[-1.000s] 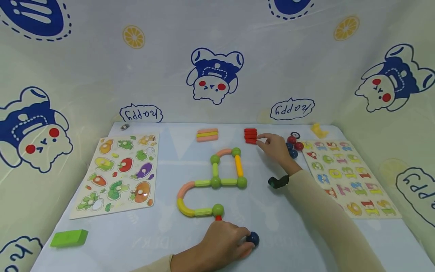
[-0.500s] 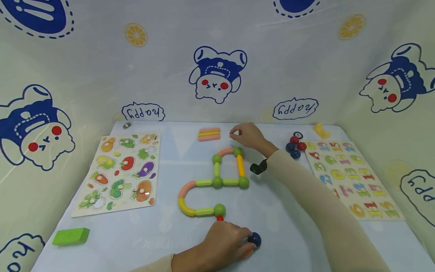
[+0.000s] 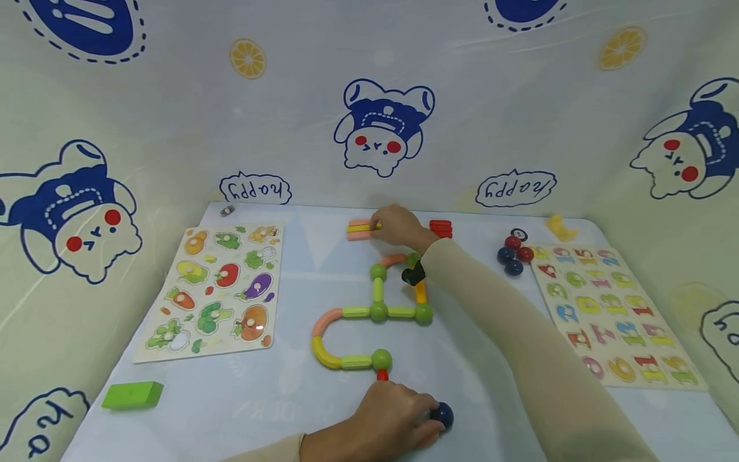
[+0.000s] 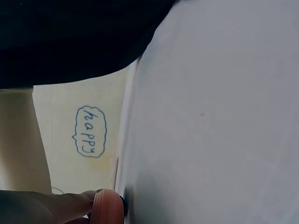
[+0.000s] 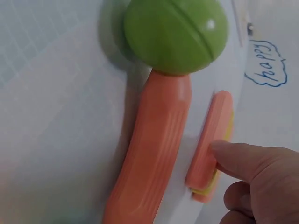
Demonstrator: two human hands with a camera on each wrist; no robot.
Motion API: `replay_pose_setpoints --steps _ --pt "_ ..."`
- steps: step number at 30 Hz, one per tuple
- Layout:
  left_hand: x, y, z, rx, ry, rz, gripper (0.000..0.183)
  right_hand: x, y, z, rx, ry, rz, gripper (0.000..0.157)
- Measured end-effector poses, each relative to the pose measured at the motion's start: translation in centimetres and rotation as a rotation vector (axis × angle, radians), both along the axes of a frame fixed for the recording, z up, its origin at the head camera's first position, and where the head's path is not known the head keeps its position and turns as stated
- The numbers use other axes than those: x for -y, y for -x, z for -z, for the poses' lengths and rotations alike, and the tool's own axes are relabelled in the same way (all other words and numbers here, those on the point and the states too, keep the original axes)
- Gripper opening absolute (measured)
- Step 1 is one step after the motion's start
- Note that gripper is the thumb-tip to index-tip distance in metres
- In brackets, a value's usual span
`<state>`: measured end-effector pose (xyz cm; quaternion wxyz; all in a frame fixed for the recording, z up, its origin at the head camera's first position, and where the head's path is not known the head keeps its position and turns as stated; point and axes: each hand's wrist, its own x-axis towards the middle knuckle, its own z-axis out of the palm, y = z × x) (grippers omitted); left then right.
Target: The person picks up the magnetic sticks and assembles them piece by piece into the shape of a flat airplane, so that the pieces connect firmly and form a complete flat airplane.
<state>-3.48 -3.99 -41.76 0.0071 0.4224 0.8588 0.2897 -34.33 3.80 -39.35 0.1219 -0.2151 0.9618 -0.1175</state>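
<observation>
My left hand (image 3: 389, 417) grips a salmon-pink ridged rod (image 4: 108, 207) near the table's front, with a dark blue ball (image 3: 442, 416) at its fingertips. Just beyond its knuckles, a red rod (image 3: 382, 375) joins a green ball (image 3: 382, 360) of a magnetic rod-and-ball figure. At the table's back, my right hand (image 3: 398, 226) pinches a pink rod (image 5: 210, 135) at the near side of a small row; its thumb lies on that rod. A yellow rod (image 3: 359, 228) lies between that one and another pink rod. The right fingers cover the row's right end.
Red rods (image 3: 441, 228) lie right of the right hand. Red and blue balls (image 3: 513, 267) sit beside a number puzzle board (image 3: 612, 308). A vegetable puzzle board (image 3: 216, 289) and a green block (image 3: 133, 395) are at left; a yellow piece (image 3: 560, 228) is at back right.
My right hand has left the red rods and moved left to the pink and yellow rods, its thumb now on a pink one. The left hand keeps its hold in place.
</observation>
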Motion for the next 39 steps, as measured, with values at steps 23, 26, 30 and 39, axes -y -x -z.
replay_pose_setpoints --steps 23,26,30,39 --pt "-0.3 0.1 0.0 0.059 0.018 -0.002 0.024 -4.9 -7.5 -1.4 0.005 0.2 0.156 0.03" --pt "-0.2 0.1 0.0 0.049 0.015 -0.007 0.025 -7.0 -10.5 -1.3 -0.051 0.279 0.16 0.029" --pt "-0.3 0.0 0.1 0.018 0.006 -0.016 0.025 -9.9 -14.5 -0.9 -0.067 0.337 0.217 0.024" --pt "-0.7 -0.2 0.4 -0.028 -0.015 -0.03 0.025 -13.6 -23.5 0.7 0.093 0.451 0.418 0.02"
